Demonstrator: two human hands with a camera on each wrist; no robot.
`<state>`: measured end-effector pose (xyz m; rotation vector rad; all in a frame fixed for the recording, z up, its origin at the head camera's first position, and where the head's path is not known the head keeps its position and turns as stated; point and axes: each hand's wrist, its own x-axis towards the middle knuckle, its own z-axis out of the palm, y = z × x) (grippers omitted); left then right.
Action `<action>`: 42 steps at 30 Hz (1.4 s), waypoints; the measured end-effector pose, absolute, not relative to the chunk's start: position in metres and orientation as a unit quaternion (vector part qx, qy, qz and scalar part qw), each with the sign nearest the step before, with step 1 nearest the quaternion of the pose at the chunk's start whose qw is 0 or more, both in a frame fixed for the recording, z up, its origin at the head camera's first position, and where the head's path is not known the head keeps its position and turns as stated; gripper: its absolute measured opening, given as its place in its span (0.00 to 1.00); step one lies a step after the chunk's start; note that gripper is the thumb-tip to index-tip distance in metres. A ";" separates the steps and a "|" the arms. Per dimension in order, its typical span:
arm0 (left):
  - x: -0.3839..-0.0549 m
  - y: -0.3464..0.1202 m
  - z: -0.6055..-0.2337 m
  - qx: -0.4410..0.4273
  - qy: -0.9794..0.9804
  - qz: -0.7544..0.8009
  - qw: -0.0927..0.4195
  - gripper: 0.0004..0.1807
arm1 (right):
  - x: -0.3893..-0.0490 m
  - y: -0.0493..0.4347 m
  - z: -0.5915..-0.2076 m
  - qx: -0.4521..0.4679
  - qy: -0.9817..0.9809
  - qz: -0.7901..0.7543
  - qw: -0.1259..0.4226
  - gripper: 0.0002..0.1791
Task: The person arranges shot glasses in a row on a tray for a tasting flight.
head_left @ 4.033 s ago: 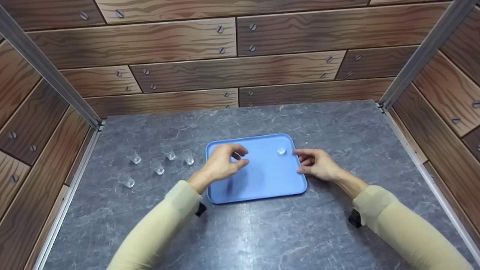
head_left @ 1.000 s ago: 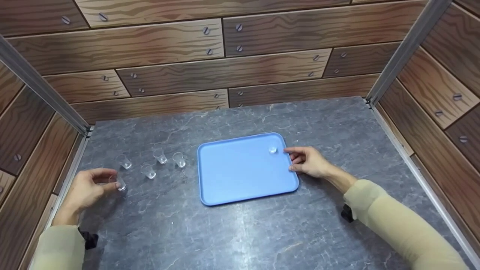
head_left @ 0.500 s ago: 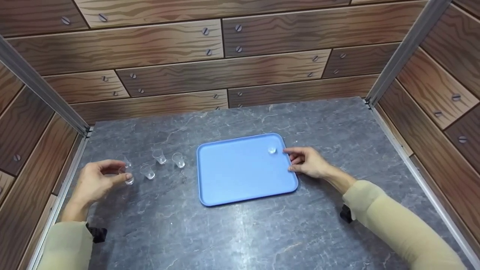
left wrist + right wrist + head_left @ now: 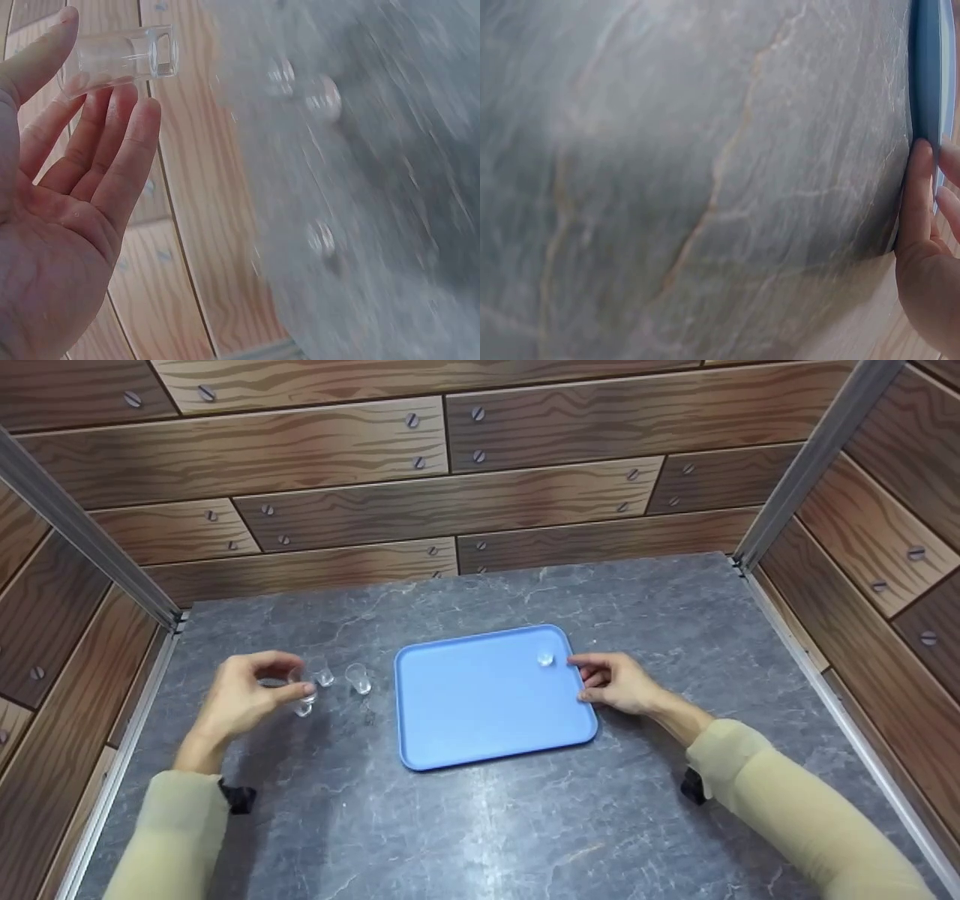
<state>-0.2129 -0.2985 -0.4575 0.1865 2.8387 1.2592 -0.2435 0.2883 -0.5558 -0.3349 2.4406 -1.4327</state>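
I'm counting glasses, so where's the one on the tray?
In the head view, that glass is on the blue tray, near its far right corner, beside the right hand.

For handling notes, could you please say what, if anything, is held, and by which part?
The left grip holds a clear cup by its side, between thumb and fingers. The right grip touches the tray edge; any hold is unclear.

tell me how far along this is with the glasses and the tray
Looks done: one glass is on the blue tray. In hand: the left hand holds another glass off the table. Probably remaining: at least three glasses on the table beside the tray; the hand may hide more.
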 end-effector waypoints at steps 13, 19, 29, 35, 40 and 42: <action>-0.235 -0.223 -0.475 0.119 0.874 0.471 0.007 0.22 | -0.242 0.287 -0.555 -0.116 0.853 -0.490 0.140 0.36; -0.246 -0.185 -0.483 0.152 0.867 0.475 0.002 0.21 | -0.242 0.286 -0.554 -0.114 0.852 -0.491 0.143 0.36; -0.266 -0.119 -0.492 0.174 0.867 0.467 0.010 0.22 | -0.243 0.285 -0.556 -0.112 0.849 -0.494 0.146 0.36; -0.276 -0.079 -0.498 0.193 0.871 0.451 0.004 0.22 | -0.243 0.285 -0.556 -0.112 0.851 -0.492 0.145 0.36; -0.283 -0.049 -0.505 0.204 0.870 0.449 0.012 0.23 | -0.243 0.285 -0.556 -0.111 0.852 -0.491 0.142 0.37; -0.285 -0.038 -0.507 0.200 0.871 0.448 0.021 0.24 | -0.243 0.285 -0.556 -0.110 0.852 -0.491 0.142 0.37</action>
